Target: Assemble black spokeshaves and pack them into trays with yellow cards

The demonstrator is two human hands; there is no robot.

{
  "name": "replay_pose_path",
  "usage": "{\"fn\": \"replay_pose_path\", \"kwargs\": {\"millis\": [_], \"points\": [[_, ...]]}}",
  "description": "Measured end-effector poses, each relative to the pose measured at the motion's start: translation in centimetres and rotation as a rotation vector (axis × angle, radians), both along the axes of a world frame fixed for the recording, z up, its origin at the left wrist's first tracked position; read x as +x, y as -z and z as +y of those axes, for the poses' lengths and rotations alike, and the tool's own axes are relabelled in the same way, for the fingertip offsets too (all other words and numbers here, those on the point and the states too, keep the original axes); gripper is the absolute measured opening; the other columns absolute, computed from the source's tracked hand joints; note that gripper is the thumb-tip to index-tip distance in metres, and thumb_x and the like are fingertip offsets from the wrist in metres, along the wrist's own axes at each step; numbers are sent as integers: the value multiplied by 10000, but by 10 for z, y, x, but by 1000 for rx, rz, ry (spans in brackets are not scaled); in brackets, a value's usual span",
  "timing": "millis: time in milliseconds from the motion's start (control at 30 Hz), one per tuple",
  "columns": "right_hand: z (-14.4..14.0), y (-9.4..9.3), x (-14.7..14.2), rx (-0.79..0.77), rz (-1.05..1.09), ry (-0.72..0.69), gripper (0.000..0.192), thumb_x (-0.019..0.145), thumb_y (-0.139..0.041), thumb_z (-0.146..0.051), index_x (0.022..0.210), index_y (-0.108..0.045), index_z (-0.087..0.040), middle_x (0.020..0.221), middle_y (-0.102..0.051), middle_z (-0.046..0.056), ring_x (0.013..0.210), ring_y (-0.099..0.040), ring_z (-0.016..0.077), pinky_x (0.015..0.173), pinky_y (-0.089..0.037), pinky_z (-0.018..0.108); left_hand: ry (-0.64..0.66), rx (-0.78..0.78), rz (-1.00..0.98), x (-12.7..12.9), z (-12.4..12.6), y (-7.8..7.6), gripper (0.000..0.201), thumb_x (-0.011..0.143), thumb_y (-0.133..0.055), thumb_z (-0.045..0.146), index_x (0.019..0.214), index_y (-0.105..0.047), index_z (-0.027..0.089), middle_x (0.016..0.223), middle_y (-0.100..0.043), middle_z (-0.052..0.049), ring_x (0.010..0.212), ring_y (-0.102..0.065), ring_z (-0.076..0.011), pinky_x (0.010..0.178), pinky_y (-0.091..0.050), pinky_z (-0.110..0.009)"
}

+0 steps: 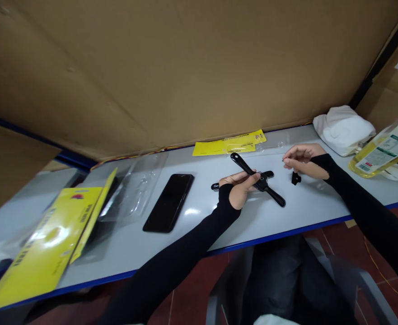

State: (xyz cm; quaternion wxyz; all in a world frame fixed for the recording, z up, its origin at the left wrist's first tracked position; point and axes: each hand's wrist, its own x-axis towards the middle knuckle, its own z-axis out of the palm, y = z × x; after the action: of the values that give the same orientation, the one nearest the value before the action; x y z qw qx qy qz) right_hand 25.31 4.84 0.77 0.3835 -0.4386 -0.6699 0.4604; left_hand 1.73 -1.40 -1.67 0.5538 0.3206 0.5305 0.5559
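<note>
My left hand (236, 187) is closed around a black spokeshave (275, 197), whose two handles slant from upper left to lower right above the table. A second black two-handled tool (215, 186) crosses it; my fingers cover much of its middle. To the right, my right hand (302, 158) has thumb and fingers pinched together, with a tiny piece (283, 160) at the fingertips, too small to name. Just below that hand is a small black notched part (296, 178); I cannot tell whether it touches the fingers or lies on the table.
A black phone (169, 203) lies left of my left hand. Yellow cards (59, 225) and clear plastic packaging (134, 189) are at the left; another yellow card (208, 148) lies along the back. A bottle of yellow liquid (381, 151) and a white bag (343, 130) stand right. A cardboard wall (185, 67) rises behind.
</note>
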Motion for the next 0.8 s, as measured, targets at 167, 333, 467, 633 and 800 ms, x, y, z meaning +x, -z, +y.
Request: {"fn": "replay_pose_path", "kwargs": {"millis": [167, 333, 467, 633, 800], "points": [[-26, -11, -33, -78, 175, -110, 455, 709, -936, -568, 825, -742, -173, 693, -763, 54, 507, -651, 131, 363, -480, 208, 4, 10, -7, 0, -1, -2, 355, 588, -987, 296, 872, -853, 132, 822, -825, -87, 757, -787, -217, 694, -652, -304], [-32, 7, -52, -132, 137, -187, 417, 745, -922, -514, 926, -767, -172, 785, -788, 60, 544, -691, 147, 314, -455, 184, 20, -4, -15, -1, 0, -3, 405, 542, -1007, 333, 856, -851, 129, 784, -814, -86, 735, -786, -245, 754, -670, -372], [-31, 18, -55, -45, 100, -106, 407, 770, -900, -530, 897, -771, -165, 734, -759, 46, 514, -631, 117, 386, -494, 202, 30, -10, -26, -2, 0, -4, 417, 538, -1012, 338, 860, -853, 126, 791, -813, -80, 744, -784, -234, 780, -669, -371], [-34, 24, -58, 95, 33, -22, 415, 802, -862, -573, 809, -724, -181, 662, -697, 23, 511, -581, 120, 442, -473, 234, 25, 1, -56, -1, -1, -3, 441, 502, -1027, 347, 846, -859, 128, 780, -810, -70, 733, -767, -217, 747, -672, -348], [-36, 31, -61, 482, -140, 19, 359, 969, -697, -495, 758, -652, -208, 649, -637, 7, 524, -514, 114, 478, -399, 245, 25, -12, -81, -1, -2, -5, 448, 486, -1030, 326, 848, -862, 122, 801, -817, -86, 771, -776, -234, 753, -673, -350]]}}
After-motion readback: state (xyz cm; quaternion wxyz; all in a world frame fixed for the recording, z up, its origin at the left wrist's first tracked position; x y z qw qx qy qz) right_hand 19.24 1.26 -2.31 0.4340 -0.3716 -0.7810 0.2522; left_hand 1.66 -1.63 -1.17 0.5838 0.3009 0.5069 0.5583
